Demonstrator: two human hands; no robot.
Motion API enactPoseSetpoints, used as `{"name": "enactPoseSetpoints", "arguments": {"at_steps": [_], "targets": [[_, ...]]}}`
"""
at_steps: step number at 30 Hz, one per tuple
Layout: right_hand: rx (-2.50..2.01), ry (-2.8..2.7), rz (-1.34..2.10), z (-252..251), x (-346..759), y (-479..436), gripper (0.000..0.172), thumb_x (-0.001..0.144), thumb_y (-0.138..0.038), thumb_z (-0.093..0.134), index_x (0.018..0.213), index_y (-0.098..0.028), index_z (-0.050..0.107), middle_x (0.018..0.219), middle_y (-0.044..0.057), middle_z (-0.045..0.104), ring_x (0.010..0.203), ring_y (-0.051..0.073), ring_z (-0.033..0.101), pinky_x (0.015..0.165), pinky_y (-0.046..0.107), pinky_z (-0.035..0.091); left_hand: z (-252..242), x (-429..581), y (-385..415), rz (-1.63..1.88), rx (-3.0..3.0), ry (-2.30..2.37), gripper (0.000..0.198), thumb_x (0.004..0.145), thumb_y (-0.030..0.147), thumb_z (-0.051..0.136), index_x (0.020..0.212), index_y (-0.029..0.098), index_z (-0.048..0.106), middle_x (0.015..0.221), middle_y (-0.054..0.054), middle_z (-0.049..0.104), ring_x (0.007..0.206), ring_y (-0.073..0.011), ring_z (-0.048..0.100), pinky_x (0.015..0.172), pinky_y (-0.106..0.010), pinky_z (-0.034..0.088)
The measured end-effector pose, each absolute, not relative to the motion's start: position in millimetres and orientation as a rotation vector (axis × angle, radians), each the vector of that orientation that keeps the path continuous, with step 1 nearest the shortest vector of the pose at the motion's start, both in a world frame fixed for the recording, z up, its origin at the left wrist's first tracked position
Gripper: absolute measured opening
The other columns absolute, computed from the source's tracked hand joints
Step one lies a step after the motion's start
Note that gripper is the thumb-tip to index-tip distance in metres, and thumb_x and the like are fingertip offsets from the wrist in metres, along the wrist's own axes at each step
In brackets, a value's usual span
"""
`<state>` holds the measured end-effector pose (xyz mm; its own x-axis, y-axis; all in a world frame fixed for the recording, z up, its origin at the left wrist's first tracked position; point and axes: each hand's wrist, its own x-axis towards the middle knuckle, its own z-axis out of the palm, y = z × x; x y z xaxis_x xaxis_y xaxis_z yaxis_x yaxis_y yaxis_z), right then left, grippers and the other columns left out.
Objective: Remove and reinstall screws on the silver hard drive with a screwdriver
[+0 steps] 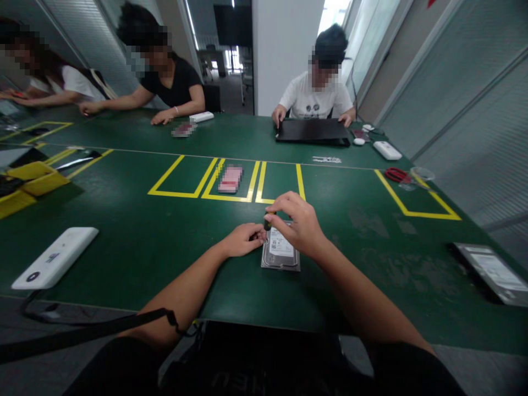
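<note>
A silver hard drive (281, 254) with a white label lies flat on the green table in front of me. My right hand (300, 224) is over its far part, thumb and fingers pinched on the short black-and-yellow handle of a screwdriver (269, 220). The handle stands roughly upright near the drive's far left edge; its tip is hidden. At the drive's left edge rests my left hand (242, 240), fingers curled against it. How firmly those fingers grip cannot be made out.
Another drive (497, 272) lies at the right edge. A white power bank (55, 258) with a black cable and yellow bins (35, 181) are at left. Yellow tape outlines a pink phone-like item (231, 179). Across the table, a person holds a black panel (312, 132); two others sit left.
</note>
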<state>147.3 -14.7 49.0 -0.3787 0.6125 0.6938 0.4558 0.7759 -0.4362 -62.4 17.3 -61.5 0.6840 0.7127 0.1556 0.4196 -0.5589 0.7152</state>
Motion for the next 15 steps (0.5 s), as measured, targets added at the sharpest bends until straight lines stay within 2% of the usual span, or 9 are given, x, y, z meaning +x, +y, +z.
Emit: {"name": "enactPoseSetpoints", "arguments": {"at_steps": [10,15], "targets": [[-0.808,-2.048,0.152,51.3,147.0,-16.3,0.012,0.092,-0.024,0.058,0.099,-0.019,0.065,0.093,0.004,0.069,0.085,0.017,0.06,0.077,0.033,0.046,-60.3,-63.1,17.0,0.583,2.225,0.85,0.007,0.087,0.023,0.058,0.089,0.018,0.061,0.081,0.001,0.062,0.075,-0.015,0.056,0.071,-0.026,0.043],[-0.77,-2.068,0.161,52.0,147.6,-16.1,0.01,0.092,-0.021,0.056,0.095,-0.019,0.065,0.095,0.004,0.07,0.089,0.017,0.062,0.082,0.034,0.046,-61.8,-63.8,17.6,0.587,2.227,0.848,0.007,0.087,0.024,0.058,0.088,0.018,0.061,0.081,0.001,0.062,0.076,-0.0153,0.056,0.071,-0.026,0.043]]}}
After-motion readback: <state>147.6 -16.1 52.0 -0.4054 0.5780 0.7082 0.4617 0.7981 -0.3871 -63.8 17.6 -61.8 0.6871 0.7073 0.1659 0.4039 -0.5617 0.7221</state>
